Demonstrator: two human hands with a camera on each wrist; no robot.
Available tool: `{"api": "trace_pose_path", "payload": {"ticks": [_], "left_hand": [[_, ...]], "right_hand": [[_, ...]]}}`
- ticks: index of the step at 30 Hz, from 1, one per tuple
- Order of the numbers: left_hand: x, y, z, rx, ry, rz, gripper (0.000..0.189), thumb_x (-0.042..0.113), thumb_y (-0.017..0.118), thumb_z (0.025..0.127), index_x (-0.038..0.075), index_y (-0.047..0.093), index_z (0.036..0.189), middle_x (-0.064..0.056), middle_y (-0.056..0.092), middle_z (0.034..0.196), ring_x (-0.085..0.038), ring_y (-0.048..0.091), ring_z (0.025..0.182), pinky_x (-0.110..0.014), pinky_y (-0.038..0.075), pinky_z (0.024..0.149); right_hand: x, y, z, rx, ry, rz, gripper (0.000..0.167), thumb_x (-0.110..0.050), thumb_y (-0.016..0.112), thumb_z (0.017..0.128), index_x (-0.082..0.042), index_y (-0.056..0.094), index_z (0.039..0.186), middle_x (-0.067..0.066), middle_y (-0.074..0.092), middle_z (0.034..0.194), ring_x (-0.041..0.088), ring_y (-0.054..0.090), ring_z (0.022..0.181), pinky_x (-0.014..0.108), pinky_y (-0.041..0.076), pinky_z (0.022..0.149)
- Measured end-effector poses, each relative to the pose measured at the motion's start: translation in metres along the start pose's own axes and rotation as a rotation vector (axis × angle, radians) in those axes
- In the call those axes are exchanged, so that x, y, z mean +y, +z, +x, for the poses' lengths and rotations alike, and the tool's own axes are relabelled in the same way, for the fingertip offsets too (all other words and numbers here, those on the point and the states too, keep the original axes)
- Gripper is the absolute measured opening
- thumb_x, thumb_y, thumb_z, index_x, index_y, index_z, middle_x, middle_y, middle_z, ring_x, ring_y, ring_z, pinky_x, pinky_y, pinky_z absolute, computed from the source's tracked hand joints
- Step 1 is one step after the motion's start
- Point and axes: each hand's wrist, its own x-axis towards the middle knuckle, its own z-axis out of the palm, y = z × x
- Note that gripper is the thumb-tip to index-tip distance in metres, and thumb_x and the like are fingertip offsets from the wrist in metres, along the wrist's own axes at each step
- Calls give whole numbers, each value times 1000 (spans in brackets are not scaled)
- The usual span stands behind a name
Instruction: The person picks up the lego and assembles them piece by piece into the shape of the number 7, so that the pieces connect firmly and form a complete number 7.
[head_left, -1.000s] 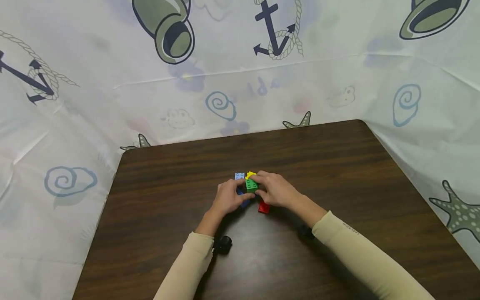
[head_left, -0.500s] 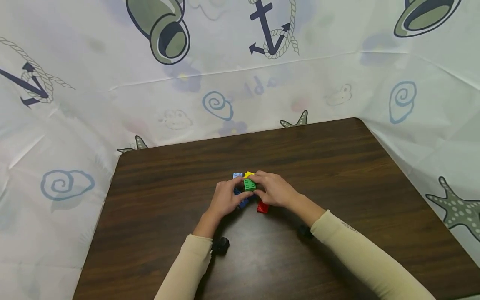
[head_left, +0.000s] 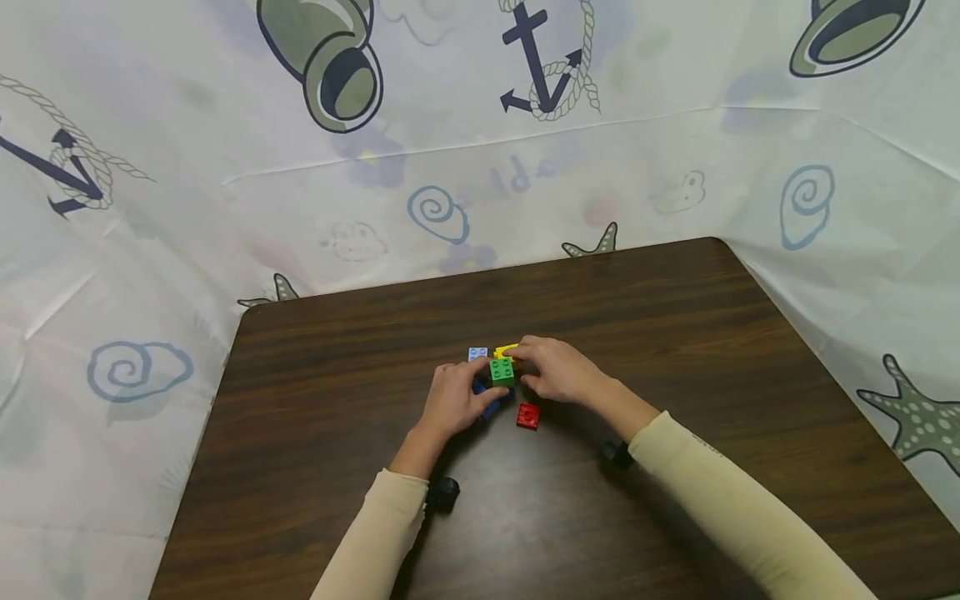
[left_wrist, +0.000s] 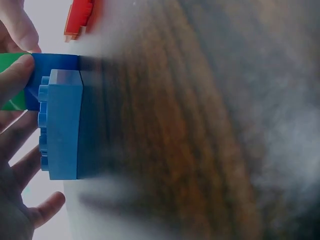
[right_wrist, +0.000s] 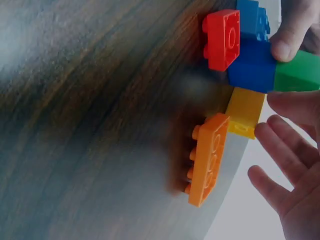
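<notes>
A green brick (head_left: 502,372) is stacked on a dark blue brick (right_wrist: 252,66). My left hand (head_left: 450,398) pinches this stack, its thumb across the seam between the two colours in the left wrist view. Just to the right, my right hand (head_left: 562,372) has its fingers loosely spread near the stack and a yellow brick (right_wrist: 245,112); whether a fingertip touches either is unclear. A blue brick (left_wrist: 65,125) stands studs up by the left thumb. Nearer the person lies a red brick (head_left: 527,417), hollow side up.
Behind the left fingertips sits a light blue brick (head_left: 477,354). An orange brick (right_wrist: 207,162) lies studs down beside the yellow one, mostly hidden by the right hand from above. Everything rests on a dark wooden table (head_left: 337,350), with a printed sheet (head_left: 480,133) behind.
My right hand has drawn a little to the right, off the green brick, which looks turned slightly. More of the red and yellow bricks shows. My left hand has kept its hold.
</notes>
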Motion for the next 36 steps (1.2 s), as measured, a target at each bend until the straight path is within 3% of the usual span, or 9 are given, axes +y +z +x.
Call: {"api": "trace_pose_path", "payload": {"ticks": [5, 8, 10, 18, 24, 28, 36], "left_hand": [[2, 0, 1, -25, -12, 32, 49, 47, 75, 84, 13, 67, 119, -2, 72, 105, -21, 65, 90, -49, 40, 92], [2, 1, 1, -38, -11, 51, 48, 48, 74, 85, 13, 68, 118, -1, 72, 102, -21, 65, 90, -50, 40, 92], [3, 1, 1, -38, -8, 56, 48, 48, 74, 84, 13, 68, 117, -1, 72, 99, -22, 65, 90, -50, 40, 92], [2, 3, 3, -27, -3, 65, 44, 46, 76, 83, 15, 69, 112, 1, 71, 94, -19, 63, 84, -48, 42, 88], [0, 4, 3, -35, -18, 82, 47, 48, 76, 83, 13, 68, 113, -1, 70, 97, -19, 62, 85, -46, 42, 85], [-1, 4, 4, -41, -29, 59, 47, 48, 76, 83, 12, 68, 113, -2, 70, 99, -20, 61, 86, -45, 42, 85], [-3, 6, 4, -28, -16, 27, 43, 45, 77, 83, 13, 69, 110, 1, 68, 93, -17, 58, 79, -44, 46, 82]], "right_hand": [[8, 7, 2, 35, 42, -58, 52, -18, 75, 87, -14, 59, 137, 4, 55, 125, 20, 55, 104, 40, 51, 89], [15, 14, 2, 28, 28, -99, 56, -21, 72, 90, -15, 53, 142, 5, 49, 141, 25, 48, 125, 46, 43, 101], [18, 18, 2, 21, 17, -109, 56, -21, 71, 92, -15, 51, 144, 5, 46, 146, 26, 45, 130, 49, 40, 103], [21, 17, 1, 88, 35, -201, 41, -23, 72, 90, -15, 64, 130, 2, 62, 123, 22, 58, 108, 43, 47, 93], [25, 11, -5, 99, 147, -19, 48, -14, 72, 88, -10, 59, 134, 4, 59, 115, 17, 54, 78, 32, 51, 74], [26, 4, -7, 157, 162, 96, 50, -10, 70, 86, -6, 57, 134, 6, 57, 111, 19, 53, 82, 31, 50, 73], [9, -8, -8, 289, 72, 357, 40, -12, 71, 89, -3, 60, 126, 9, 61, 115, 27, 63, 100, 44, 51, 91]]}}
